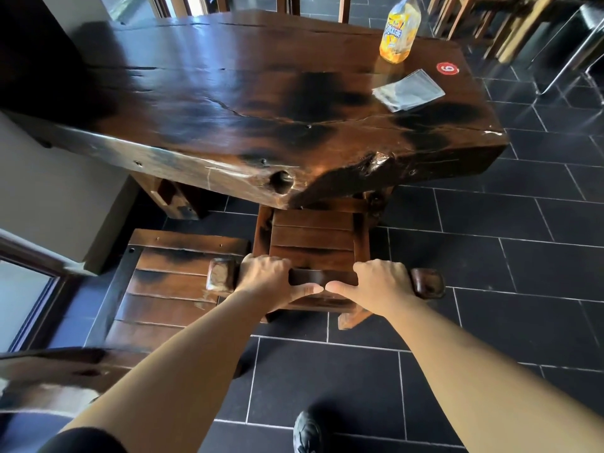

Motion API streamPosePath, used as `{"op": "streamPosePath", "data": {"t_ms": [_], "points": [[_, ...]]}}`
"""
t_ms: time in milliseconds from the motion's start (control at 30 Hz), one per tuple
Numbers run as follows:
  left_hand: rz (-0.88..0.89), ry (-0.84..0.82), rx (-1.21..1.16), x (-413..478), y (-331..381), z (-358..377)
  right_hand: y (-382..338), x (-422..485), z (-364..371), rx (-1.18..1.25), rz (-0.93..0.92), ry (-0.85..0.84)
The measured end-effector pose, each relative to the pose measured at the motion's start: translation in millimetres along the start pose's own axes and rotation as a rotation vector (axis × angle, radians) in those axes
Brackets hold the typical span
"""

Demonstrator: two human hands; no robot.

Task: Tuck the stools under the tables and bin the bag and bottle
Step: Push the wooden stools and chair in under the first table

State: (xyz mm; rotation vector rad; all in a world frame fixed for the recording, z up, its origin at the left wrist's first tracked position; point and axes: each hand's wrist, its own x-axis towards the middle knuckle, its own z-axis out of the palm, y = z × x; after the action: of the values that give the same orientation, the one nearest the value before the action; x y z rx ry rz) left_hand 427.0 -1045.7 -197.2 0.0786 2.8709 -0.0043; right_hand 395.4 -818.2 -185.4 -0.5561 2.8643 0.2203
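With both hands, left hand (266,277) and right hand (380,279), fingers clamped on its near rail, the solid-looking wooden stool (312,238) likely shoves heavy and stiff under the desk (196,103).

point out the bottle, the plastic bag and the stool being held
bottle (397,34), head view, on its yellow label
plastic bag (408,90), head view, middle of the clear sheet
stool (310,238), head view, on its slatted seat

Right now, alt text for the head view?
Both hands, left and right, grip the top rail of a stool partly under a dark table. A bottle and clear bag sit at its far right; a second stool stands left.
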Motion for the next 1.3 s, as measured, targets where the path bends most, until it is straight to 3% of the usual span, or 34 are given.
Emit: {"op": "streamPosePath", "data": {"t_ms": [133,267,467,700,967,1300], "points": [[-0.002,-0.073,-0.026,-1,0,-7,0,0,-6,0.028,0.010,-0.106],[-0.017,-0.164,-0.235,-15,-2,-30,-7,-6,-24,0.185,0.104,-0.256],[-0.022,-0.110,-0.239,-68,-4,-73,-32,-33,-61,0.303,0.033,-0.157],[-0.125,-0.119,-0.340,-157,-10,-81,-68,-76,-85,0.398,0.008,-0.181],[-0.181,-0.096,-0.290,-211,-105,-77,-138,-107,-104,0.455,-0.016,-0.203],[0.010,-0.156,-0.213,-260,-249,-66,-301,-127,-133,0.444,0.099,-0.175]]}}
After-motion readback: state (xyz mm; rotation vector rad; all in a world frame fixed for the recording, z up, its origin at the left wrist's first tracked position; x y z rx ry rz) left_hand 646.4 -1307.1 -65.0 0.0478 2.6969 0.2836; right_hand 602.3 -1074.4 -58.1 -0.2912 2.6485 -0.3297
